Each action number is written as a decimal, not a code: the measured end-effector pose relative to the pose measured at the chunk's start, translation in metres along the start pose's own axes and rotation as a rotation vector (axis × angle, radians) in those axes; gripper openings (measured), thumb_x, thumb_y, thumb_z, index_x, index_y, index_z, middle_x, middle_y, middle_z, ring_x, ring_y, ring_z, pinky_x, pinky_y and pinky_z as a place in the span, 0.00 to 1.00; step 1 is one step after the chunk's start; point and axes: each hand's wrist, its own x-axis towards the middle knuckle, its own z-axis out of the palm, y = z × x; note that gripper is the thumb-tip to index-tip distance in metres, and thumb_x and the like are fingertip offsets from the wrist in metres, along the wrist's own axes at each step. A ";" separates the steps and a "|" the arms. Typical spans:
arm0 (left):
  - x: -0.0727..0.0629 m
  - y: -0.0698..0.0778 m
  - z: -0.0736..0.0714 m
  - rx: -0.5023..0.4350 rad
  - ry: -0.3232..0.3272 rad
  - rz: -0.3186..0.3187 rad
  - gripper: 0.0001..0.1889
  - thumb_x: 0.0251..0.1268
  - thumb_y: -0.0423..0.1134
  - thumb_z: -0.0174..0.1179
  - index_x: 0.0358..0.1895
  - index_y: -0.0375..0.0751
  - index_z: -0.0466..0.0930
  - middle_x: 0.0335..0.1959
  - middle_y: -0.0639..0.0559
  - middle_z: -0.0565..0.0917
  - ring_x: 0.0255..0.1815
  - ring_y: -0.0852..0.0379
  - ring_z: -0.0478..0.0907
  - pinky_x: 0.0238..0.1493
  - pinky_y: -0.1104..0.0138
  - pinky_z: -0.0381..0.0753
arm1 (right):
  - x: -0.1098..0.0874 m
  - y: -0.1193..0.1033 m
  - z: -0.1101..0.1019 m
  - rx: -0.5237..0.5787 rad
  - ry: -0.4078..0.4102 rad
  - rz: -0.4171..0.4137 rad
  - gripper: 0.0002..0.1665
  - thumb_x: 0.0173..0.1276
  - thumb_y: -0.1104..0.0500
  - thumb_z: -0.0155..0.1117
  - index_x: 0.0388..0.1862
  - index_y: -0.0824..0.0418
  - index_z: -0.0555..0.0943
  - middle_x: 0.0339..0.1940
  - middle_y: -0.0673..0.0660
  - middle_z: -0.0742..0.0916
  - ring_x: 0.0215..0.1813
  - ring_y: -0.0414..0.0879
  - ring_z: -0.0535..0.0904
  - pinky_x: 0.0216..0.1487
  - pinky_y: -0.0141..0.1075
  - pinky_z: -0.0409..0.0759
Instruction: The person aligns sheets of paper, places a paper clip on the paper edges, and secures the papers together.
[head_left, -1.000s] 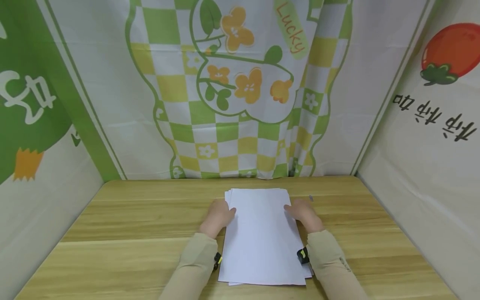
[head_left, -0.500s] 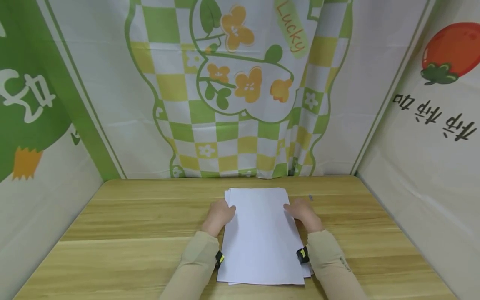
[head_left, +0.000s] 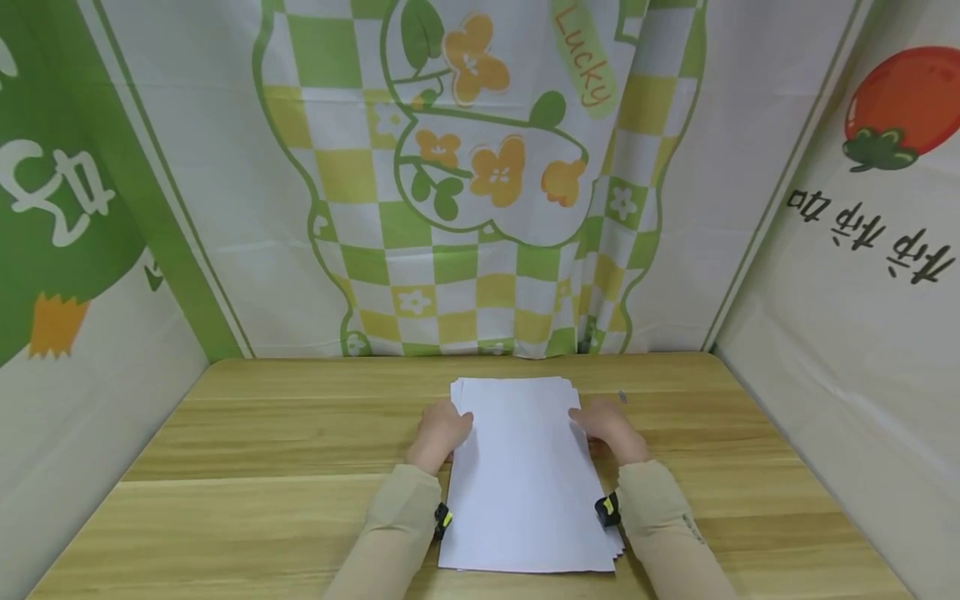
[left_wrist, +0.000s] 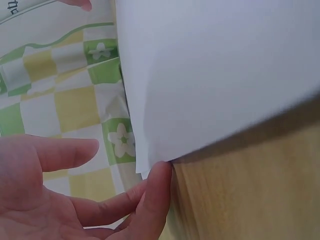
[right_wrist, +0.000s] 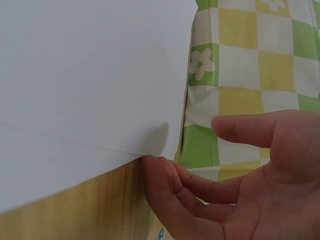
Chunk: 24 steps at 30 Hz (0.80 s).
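A stack of white paper (head_left: 525,483) lies lengthwise on the wooden table, its sheets slightly fanned at the corners. My left hand (head_left: 441,429) holds its left edge near the far end. In the left wrist view, bent fingers (left_wrist: 156,192) meet the paper's edge, and the thumb (left_wrist: 70,154) stands apart from them. Opposite, my right hand (head_left: 609,425) holds the right edge. Its curled fingers (right_wrist: 160,182) press at the rim in the right wrist view, with the thumb (right_wrist: 245,129) held away. The undersides of the sheets are hidden.
The wooden table (head_left: 262,467) ends at a checked fabric backdrop (head_left: 495,292). Fabric walls stand on both sides. A small dark bit (head_left: 622,397) lies beyond my right hand. Each wrist carries a black strap (head_left: 608,509) with a yellow mark.
Sheets have shifted slightly against one another, and several staggered corners now show at the near right. The top sheet slid a little left, then back right. Both hands keep nearly the same place.
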 end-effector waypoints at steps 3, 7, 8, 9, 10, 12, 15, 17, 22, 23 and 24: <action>0.002 -0.001 0.001 0.005 0.009 -0.005 0.18 0.67 0.43 0.51 0.33 0.26 0.77 0.29 0.33 0.78 0.07 0.57 0.70 0.08 0.71 0.70 | 0.002 0.001 0.000 0.023 -0.009 0.002 0.19 0.70 0.52 0.52 0.38 0.70 0.71 0.21 0.55 0.71 0.22 0.46 0.72 0.24 0.36 0.79; 0.003 -0.002 0.002 -0.019 0.007 -0.019 0.20 0.67 0.43 0.51 0.41 0.23 0.76 0.33 0.31 0.78 0.08 0.56 0.70 0.08 0.71 0.69 | 0.004 0.004 0.000 0.139 -0.044 0.032 0.23 0.70 0.53 0.53 0.50 0.73 0.68 0.25 0.57 0.72 0.26 0.46 0.72 0.27 0.37 0.81; 0.003 -0.002 0.002 -0.029 0.006 -0.020 0.20 0.67 0.43 0.51 0.42 0.23 0.76 0.33 0.31 0.77 0.08 0.56 0.70 0.07 0.71 0.69 | 0.004 0.004 0.000 0.175 -0.055 0.045 0.25 0.70 0.53 0.53 0.54 0.73 0.66 0.27 0.57 0.73 0.27 0.46 0.72 0.28 0.37 0.81; 0.003 -0.002 0.002 -0.039 0.003 -0.025 0.20 0.67 0.43 0.51 0.44 0.23 0.76 0.33 0.32 0.77 0.08 0.56 0.70 0.08 0.71 0.69 | 0.004 0.005 0.000 0.206 -0.065 0.056 0.27 0.70 0.54 0.53 0.57 0.73 0.64 0.29 0.58 0.73 0.29 0.47 0.72 0.28 0.37 0.81; 0.004 -0.002 0.002 -0.048 0.002 -0.028 0.20 0.67 0.43 0.52 0.44 0.23 0.75 0.32 0.33 0.77 0.09 0.56 0.70 0.08 0.71 0.69 | 0.004 0.005 -0.001 0.235 -0.075 0.068 0.29 0.70 0.54 0.53 0.60 0.73 0.62 0.31 0.59 0.73 0.31 0.47 0.72 0.29 0.37 0.81; 0.004 -0.004 0.001 -0.066 -0.005 -0.029 0.20 0.67 0.43 0.52 0.43 0.23 0.76 0.29 0.35 0.76 0.09 0.56 0.70 0.08 0.71 0.70 | 0.004 0.006 -0.001 0.263 -0.086 0.084 0.32 0.70 0.54 0.53 0.64 0.72 0.60 0.35 0.61 0.74 0.33 0.48 0.72 0.30 0.37 0.81; 0.005 -0.006 0.000 -0.093 -0.025 -0.024 0.19 0.67 0.43 0.51 0.39 0.25 0.76 0.20 0.42 0.74 0.08 0.57 0.68 0.10 0.70 0.71 | 0.004 0.007 -0.001 0.260 -0.091 0.085 0.33 0.70 0.54 0.53 0.65 0.73 0.58 0.37 0.62 0.74 0.34 0.48 0.73 0.30 0.37 0.80; 0.006 -0.008 -0.001 -0.114 -0.043 -0.014 0.17 0.67 0.43 0.51 0.35 0.27 0.76 0.14 0.47 0.71 0.07 0.58 0.67 0.11 0.68 0.74 | 0.004 0.008 -0.002 0.256 -0.089 0.083 0.34 0.70 0.54 0.53 0.65 0.73 0.58 0.37 0.62 0.75 0.34 0.48 0.73 0.30 0.37 0.81; 0.007 -0.012 -0.005 -0.179 -0.081 -0.007 0.15 0.67 0.42 0.50 0.26 0.35 0.73 0.12 0.52 0.67 0.07 0.59 0.67 0.16 0.65 0.79 | 0.005 0.009 -0.003 0.255 -0.083 0.079 0.34 0.69 0.54 0.54 0.64 0.75 0.59 0.37 0.63 0.76 0.33 0.48 0.74 0.30 0.38 0.82; 0.007 -0.013 -0.006 -0.187 -0.085 -0.006 0.15 0.67 0.43 0.50 0.24 0.36 0.72 0.12 0.52 0.67 0.07 0.59 0.67 0.17 0.64 0.80 | 0.005 0.009 -0.003 0.257 -0.083 0.079 0.33 0.69 0.54 0.54 0.63 0.75 0.60 0.37 0.62 0.76 0.33 0.48 0.74 0.31 0.38 0.82; 0.007 -0.013 -0.006 -0.190 -0.086 -0.006 0.15 0.67 0.43 0.50 0.24 0.38 0.71 0.13 0.52 0.67 0.08 0.59 0.67 0.17 0.64 0.80 | 0.006 0.009 -0.003 0.255 -0.086 0.080 0.31 0.69 0.54 0.54 0.60 0.75 0.62 0.35 0.62 0.76 0.33 0.48 0.74 0.31 0.38 0.82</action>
